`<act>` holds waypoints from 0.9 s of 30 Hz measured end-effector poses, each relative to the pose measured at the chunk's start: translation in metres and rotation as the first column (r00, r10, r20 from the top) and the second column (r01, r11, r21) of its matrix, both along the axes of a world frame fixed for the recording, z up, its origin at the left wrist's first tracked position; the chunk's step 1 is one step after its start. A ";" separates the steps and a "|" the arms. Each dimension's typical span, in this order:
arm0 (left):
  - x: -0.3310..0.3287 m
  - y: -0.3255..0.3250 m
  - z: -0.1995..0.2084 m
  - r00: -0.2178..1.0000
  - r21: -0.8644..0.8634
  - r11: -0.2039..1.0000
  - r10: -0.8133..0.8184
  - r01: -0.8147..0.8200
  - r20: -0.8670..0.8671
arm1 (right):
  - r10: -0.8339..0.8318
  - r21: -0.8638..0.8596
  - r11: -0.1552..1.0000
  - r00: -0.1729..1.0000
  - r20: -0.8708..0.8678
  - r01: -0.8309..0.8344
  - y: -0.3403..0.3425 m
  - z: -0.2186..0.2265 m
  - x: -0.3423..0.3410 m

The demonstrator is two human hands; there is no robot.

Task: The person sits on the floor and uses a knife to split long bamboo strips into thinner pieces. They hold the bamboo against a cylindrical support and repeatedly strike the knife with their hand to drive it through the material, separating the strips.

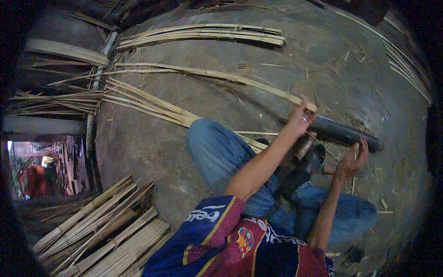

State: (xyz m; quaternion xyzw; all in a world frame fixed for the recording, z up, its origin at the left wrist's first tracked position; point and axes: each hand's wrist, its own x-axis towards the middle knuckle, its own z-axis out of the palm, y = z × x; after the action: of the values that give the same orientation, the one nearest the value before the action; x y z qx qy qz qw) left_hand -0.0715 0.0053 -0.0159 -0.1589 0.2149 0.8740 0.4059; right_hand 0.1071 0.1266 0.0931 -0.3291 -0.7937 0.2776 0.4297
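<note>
My left hand (301, 119) is closed round the near end of a long pale bamboo strip (230, 77), which runs away to the left just above the floor. Beside that hand lies a thick dark cylinder (344, 131), like a pipe or log, in front of my crossed legs. The fingers of my right hand (351, 161) stretch out against the near side of its right end, slightly blurred. Below my left hand is a short pale round piece (303, 147), partly hidden. Dark shapes between my legs are too dim to name.
A tied bundle of strips (203, 36) lies at the far side. More strips (152, 104) fan out left of my knee (203, 138), and stacked split bamboo (106, 231) sits at lower left. A pole (98, 76) edges the left side. Thin strips (406, 69) lie far right.
</note>
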 end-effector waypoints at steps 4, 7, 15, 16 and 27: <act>0.100 0.036 -0.007 0.968 -0.040 0.969 -0.241 0.244 0.074 | 0.324 -0.112 0.945 0.924 0.204 -0.307 -0.018 0.037 -0.032; 0.151 0.053 -0.002 0.953 0.195 0.945 -0.286 0.264 0.095 | 0.558 -0.183 0.823 0.706 0.435 -0.538 -0.022 0.004 -0.060; 0.198 0.028 0.034 0.747 -0.127 0.774 -0.632 0.620 -0.205 | 0.734 -0.646 0.642 0.088 0.673 -0.414 -0.035 -0.031 -0.084; 0.192 0.016 0.019 0.589 -0.256 0.637 -0.771 0.727 -0.244 | 0.740 -0.649 0.640 0.103 0.665 -0.411 -0.040 -0.021 -0.080; -0.009 -0.094 -0.014 0.923 -0.550 0.802 -0.359 0.232 -0.134 | 0.277 0.200 0.827 0.691 0.668 -0.525 0.071 -0.027 0.027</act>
State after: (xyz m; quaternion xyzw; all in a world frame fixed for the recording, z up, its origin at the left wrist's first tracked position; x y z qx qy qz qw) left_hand -0.0803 -0.0885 -0.0294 -0.1245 0.5130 0.7196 0.4511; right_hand 0.1340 0.1976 0.0666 -0.1265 -0.9795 0.0867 0.1303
